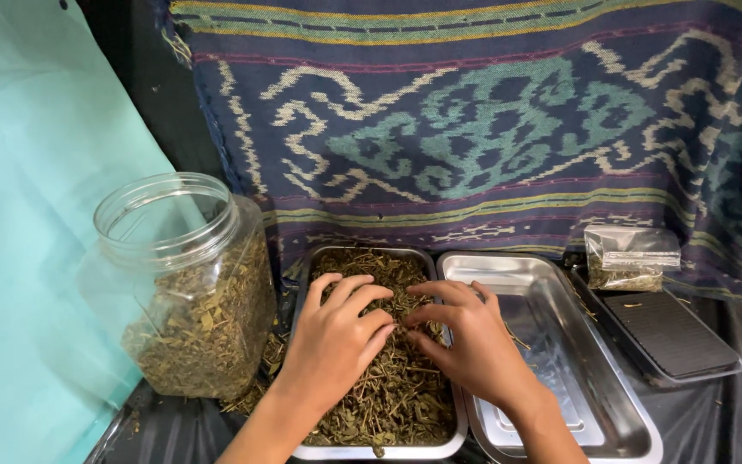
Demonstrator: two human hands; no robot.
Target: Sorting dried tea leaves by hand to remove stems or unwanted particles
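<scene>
A: Overhead, what is seen, from the largest item down?

B: A patterned cloth (491, 129) is hung across the back, with a turquoise sheet (27, 215) at the left. A clear plastic jar (186, 288), lid off and tilted, is stood left of the trays and is partly filled with dried leaves.

A: And the trays?

B: Two steel trays are set side by side. The left tray (380, 449) is filled with dried herbs (388, 387); the right tray (594, 344) is bare. A black scale (672, 335) and a small bag of herbs (629, 258) are placed further right.

A: The hands?

B: The left hand (337, 339) and right hand (465, 339) are laid on the herbs, fingers loosely curled into the pile, fingertips nearly touching. Nothing is lifted.
</scene>
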